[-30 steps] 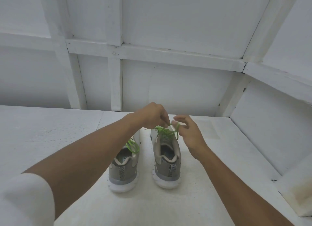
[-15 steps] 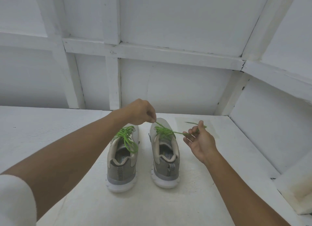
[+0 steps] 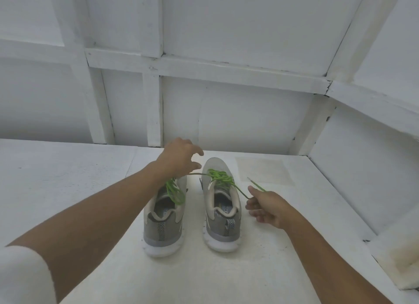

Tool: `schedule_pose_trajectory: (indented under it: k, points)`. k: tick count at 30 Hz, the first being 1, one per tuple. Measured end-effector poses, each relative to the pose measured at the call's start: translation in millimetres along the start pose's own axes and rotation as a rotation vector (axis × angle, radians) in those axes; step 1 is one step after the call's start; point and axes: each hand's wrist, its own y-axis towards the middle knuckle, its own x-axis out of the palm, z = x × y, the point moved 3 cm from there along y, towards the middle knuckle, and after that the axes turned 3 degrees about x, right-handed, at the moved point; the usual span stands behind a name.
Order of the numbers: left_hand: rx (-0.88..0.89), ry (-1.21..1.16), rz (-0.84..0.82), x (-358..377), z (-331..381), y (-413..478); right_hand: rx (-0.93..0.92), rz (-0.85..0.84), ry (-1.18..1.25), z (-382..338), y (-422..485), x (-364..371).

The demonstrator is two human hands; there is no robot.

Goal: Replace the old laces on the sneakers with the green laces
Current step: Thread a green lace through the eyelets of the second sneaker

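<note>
Two grey sneakers stand side by side with heels toward me, the left sneaker and the right sneaker, both threaded with green laces. My left hand hovers over the left sneaker's toe with thumb and forefinger spread apart. One end of the right sneaker's green lace runs under that hand, and no visible finger closes on it. My right hand, just right of the right sneaker, pinches the lace's other end, and the tip sticks out above it. A loose green loop lies over the left sneaker's opening.
The sneakers stand on a white table. White panelled walls close it in at the back and on the right. A pale square patch marks the surface beyond the right sneaker.
Both hands drew apart from the knot. My left hand then opened its thumb and forefinger, and my right hand dropped lower, toward me, with its lace end.
</note>
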Motion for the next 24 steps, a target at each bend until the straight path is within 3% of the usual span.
schedule_pose_trajectory:
  k: [3, 7, 10, 12, 14, 18, 24]
  points:
    - [-0.112, -0.134, 0.123, 2.2, 11.5, -9.4, 0.040, -0.044, -0.311, -4.3, -13.2, -4.5]
    - [-0.226, -0.152, -0.075, 19.8, 34.2, -18.1, -0.175, 0.079, -0.565, -22.5, -19.0, -12.6]
    - [-0.290, -0.227, -0.116, 34.0, 43.8, -18.1, -0.489, 0.143, -0.445, -34.4, -21.9, -5.5]
    - [-0.320, -0.281, -0.071, 39.0, 48.2, -19.2, -0.616, 0.094, -0.414, -37.9, -25.6, 4.5]
    - [-0.332, -0.344, 0.030, 40.0, 51.9, -20.4, -0.650, 0.050, -0.415, -36.4, -24.3, 13.3]
    - [-0.323, -0.458, 0.167, 40.1, 56.8, -22.1, -0.673, 0.118, -0.416, -34.8, -18.8, 16.7]
    - [-0.391, -0.543, 0.185, 43.8, 48.1, -20.2, -0.698, 0.140, -0.566, -31.0, -14.8, 5.2]
